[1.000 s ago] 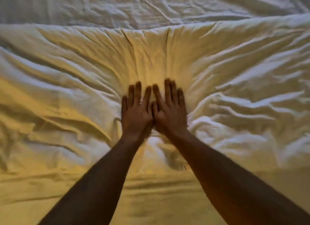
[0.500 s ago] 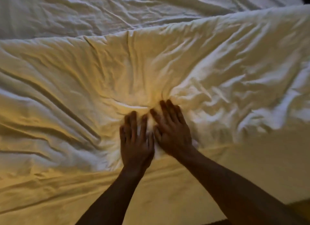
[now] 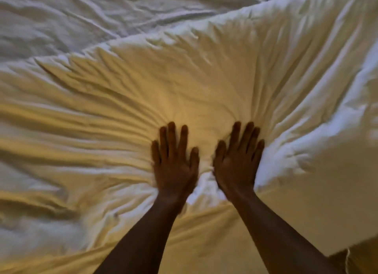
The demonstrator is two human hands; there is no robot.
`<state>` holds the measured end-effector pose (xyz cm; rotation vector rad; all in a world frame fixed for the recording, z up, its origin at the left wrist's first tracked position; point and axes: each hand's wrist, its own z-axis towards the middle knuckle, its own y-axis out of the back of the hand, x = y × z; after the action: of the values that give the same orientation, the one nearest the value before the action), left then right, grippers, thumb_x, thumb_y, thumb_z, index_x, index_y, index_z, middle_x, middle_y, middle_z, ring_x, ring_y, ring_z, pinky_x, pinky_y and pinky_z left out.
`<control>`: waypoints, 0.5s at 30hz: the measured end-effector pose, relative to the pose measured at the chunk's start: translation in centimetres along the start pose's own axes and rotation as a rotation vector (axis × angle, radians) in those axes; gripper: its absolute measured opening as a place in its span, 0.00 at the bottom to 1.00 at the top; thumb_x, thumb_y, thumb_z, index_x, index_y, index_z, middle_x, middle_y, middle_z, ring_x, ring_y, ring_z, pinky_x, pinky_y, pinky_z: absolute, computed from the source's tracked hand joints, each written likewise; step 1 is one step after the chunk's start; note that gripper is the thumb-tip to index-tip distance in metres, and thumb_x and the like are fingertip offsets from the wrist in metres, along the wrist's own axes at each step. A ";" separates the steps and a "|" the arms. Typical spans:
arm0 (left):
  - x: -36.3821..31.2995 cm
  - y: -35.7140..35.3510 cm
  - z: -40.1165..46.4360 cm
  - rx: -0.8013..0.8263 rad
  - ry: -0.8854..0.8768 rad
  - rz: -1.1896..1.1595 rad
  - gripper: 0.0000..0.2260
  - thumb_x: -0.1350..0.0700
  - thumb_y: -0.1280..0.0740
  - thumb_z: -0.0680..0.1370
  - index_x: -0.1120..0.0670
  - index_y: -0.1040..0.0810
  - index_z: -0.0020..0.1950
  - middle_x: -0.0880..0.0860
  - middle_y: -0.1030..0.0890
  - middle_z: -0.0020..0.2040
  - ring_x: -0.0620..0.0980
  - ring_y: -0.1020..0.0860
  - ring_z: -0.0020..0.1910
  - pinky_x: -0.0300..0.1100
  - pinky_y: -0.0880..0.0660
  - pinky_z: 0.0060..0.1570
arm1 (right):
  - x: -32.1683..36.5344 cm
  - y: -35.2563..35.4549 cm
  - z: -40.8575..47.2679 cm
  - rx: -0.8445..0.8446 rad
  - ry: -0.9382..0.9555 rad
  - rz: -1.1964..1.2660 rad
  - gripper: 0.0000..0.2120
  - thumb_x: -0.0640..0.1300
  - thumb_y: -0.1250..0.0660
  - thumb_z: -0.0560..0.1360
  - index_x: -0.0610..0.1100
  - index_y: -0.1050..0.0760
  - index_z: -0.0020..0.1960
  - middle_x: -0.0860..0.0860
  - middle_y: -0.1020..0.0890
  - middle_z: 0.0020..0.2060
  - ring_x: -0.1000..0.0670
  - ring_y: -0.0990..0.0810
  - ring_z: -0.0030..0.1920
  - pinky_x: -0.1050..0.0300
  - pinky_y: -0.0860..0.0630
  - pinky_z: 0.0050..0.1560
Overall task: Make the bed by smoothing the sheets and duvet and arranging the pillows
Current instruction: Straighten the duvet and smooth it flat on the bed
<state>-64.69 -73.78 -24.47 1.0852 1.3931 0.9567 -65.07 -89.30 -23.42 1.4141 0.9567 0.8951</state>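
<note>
You are leaning over the bed, and the duvet (image 3: pixel 235 85) is filling most of your view, lying creased across the mattress with its far edge running slantwise from the left up to the right. Beyond that edge the sheet (image 3: pixel 102 14) is lying bare and rumpled, waiting its turn. No pillow is showing. Folds are fanning out across the duvet from the spot you are pressing, likely because your weight is pulling the cover toward your palms. Your left hand (image 3: pixel 174 161) is lying flat on the cloth, fingers straight and slightly spread, gripping nothing. Your right hand (image 3: pixel 237 161) is doing the same just beside it, a strip of cover showing between them, placed, I judge, for sweeping the creases outward.
</note>
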 end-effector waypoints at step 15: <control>0.1 -0.9 26.4 -0.247 -0.110 0.122 0.24 0.43 0.52 0.86 0.42 0.48 0.83 0.53 0.48 0.84 0.56 0.51 0.83 0.60 0.51 0.79 | 11.4 -2.1 24.9 -0.193 0.424 0.111 0.28 0.57 0.50 0.83 0.55 0.44 0.82 0.43 0.45 0.82 0.42 0.49 0.83 0.38 0.53 0.80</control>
<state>-38.54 -74.44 -28.05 1.0284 1.0969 1.1086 -37.82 -88.04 -27.08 1.1420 1.0768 1.3693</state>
